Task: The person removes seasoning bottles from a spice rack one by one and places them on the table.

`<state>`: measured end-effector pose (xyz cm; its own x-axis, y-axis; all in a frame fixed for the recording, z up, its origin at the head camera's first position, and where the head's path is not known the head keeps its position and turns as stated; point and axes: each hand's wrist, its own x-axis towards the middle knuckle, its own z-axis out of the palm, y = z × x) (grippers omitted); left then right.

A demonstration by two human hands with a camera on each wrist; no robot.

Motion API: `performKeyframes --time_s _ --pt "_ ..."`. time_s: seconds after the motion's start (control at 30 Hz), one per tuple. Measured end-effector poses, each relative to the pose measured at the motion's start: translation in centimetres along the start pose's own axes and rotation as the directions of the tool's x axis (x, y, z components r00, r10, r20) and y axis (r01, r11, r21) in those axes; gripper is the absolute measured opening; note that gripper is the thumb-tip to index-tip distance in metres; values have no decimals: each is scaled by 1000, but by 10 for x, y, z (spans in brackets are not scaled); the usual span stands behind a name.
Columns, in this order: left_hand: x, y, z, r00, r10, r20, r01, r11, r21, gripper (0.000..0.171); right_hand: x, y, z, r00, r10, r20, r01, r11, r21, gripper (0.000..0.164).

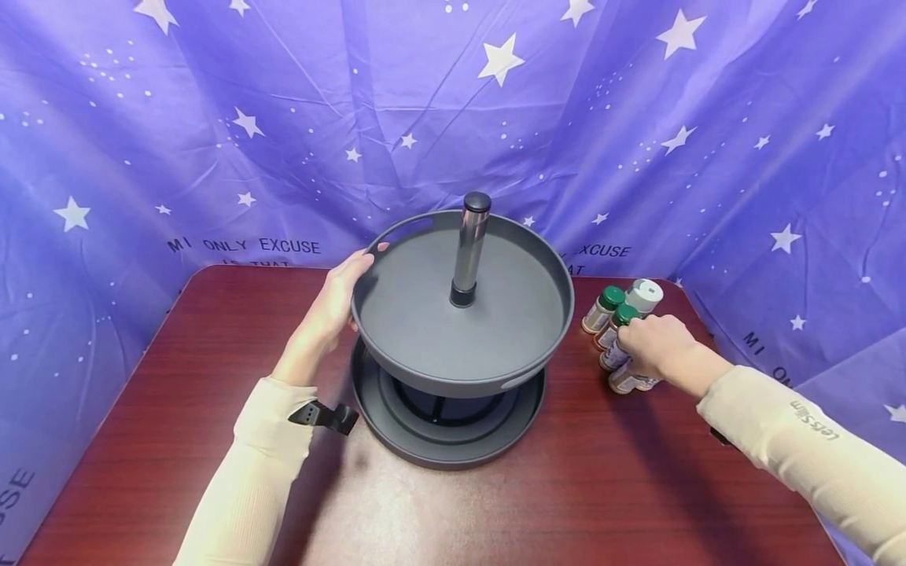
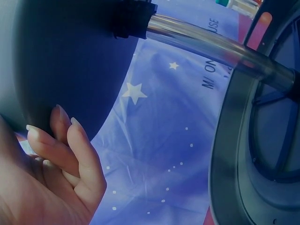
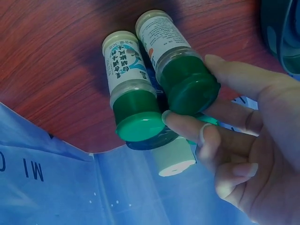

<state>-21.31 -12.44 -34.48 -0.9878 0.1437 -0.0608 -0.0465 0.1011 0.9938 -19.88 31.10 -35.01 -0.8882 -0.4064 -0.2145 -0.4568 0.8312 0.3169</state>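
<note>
A dark grey two-tier round tray stands mid-table, its upper tier (image 1: 517, 314) raised above the lower tier (image 1: 385, 428). My left hand (image 1: 331, 303) holds the upper tier's left rim, with fingertips showing over the edge. From below, the left wrist view shows curled fingers (image 2: 86, 150) against that tier. At the right, my right hand (image 1: 658, 346) reaches over a cluster of spice jars. Its thumb and index finger pinch the green cap of one spice jar (image 3: 187, 84). Beside that jar is another labelled, green-capped jar (image 3: 125, 65).
A white-capped bottle (image 1: 646, 294) and a green-capped jar (image 1: 602, 310) stand at the back of the cluster. A metal post with a black top (image 1: 470, 244) rises from the upper tier. Behind the reddish-brown table (image 1: 212, 346) hangs a purple star-print curtain (image 1: 297, 157).
</note>
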Motion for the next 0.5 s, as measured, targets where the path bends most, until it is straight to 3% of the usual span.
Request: performKeyframes --time_s 0.5 --pt "0 0 0 1000 14 2 -14 1000 3 45 0 -2 -4 999 24 35 -25 999 28 31"
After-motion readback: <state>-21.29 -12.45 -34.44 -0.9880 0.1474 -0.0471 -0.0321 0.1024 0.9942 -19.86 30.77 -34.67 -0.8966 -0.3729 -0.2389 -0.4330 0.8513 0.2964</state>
